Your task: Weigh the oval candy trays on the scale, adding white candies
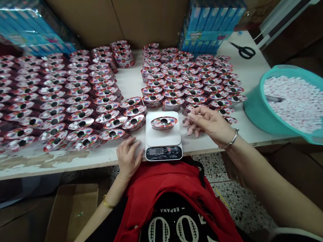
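A small white kitchen scale (149, 136) with a dark display stands at the table's front edge. On its platform sits one red-and-white oval box (164, 123) with a round dark hole in its top. My right hand (203, 123) hovers just right of the scale, thumb and forefinger pinched together; what is between them is too small to make out. My left hand (128, 156) rests on the table edge left of the scale, fingers loosely apart and holding nothing. Rows of similar oval boxes (79, 107) stand close to it, some with white pieces on top.
More oval boxes (193, 83) fill the table behind the scale. At right, a turquoise basin (259, 114) holds many small white wrapped pieces (297, 101) and a dark utensil. Black scissors (244, 51) lie at the back. Blue packs (212, 24) stand along the wall.
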### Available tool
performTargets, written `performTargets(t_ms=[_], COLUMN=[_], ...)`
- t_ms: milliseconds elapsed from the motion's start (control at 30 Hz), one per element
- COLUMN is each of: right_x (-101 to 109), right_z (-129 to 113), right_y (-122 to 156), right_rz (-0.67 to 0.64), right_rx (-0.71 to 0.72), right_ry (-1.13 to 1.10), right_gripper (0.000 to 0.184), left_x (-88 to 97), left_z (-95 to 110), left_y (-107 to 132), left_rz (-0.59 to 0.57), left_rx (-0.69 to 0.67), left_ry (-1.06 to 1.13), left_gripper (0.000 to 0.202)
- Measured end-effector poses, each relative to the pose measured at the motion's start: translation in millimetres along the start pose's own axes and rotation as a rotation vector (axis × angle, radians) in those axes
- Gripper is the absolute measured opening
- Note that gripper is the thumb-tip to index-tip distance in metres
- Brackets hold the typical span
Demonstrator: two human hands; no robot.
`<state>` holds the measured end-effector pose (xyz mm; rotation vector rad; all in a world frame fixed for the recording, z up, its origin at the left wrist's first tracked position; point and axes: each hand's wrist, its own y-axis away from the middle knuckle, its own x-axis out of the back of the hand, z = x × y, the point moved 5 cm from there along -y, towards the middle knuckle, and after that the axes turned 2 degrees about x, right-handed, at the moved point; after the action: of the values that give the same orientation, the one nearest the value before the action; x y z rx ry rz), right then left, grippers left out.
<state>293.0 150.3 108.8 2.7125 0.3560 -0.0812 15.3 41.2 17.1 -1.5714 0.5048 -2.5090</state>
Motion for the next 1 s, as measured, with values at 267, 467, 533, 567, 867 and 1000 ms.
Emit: performTargets(t_ms=[267, 467, 533, 567, 867, 1000], right_x=[-15, -39, -48, -51, -61, -63], right_z=[10, 61, 76, 81, 68, 70], right_y=[15, 25, 27, 27, 11, 8], right_rz=[-0.047, -0.039, -0.010, 0.012, 0.185, 0.146], right_rx=[0.026, -0.198, -0.266, -0.290, -0.239, -0.232], right_ry=[0.013, -0.424, -0.607, -0.686, -0.917, -0.901], right_gripper=[0.031, 0.022, 0.019, 0.018, 0.029, 0.017], left_x=[23.4, 2.2, 0.3, 2.4, 15.2, 22.4], left_z=[39, 70, 78, 82, 99, 86], left_y=[-49, -102, -111, -113, -114, -123], left_rz=[0.061, -0.122, -0.152, -0.152, -0.166, -0.143], left_rx=[-0.123, -0.250, -0.291, -0.322, -0.529, -0.398], left_ry=[0.091, 0.104, 0.121, 0.119, -0.055, 0.055], left_gripper=[0.048, 0.060, 0.042, 0.035, 0.027, 0.029])
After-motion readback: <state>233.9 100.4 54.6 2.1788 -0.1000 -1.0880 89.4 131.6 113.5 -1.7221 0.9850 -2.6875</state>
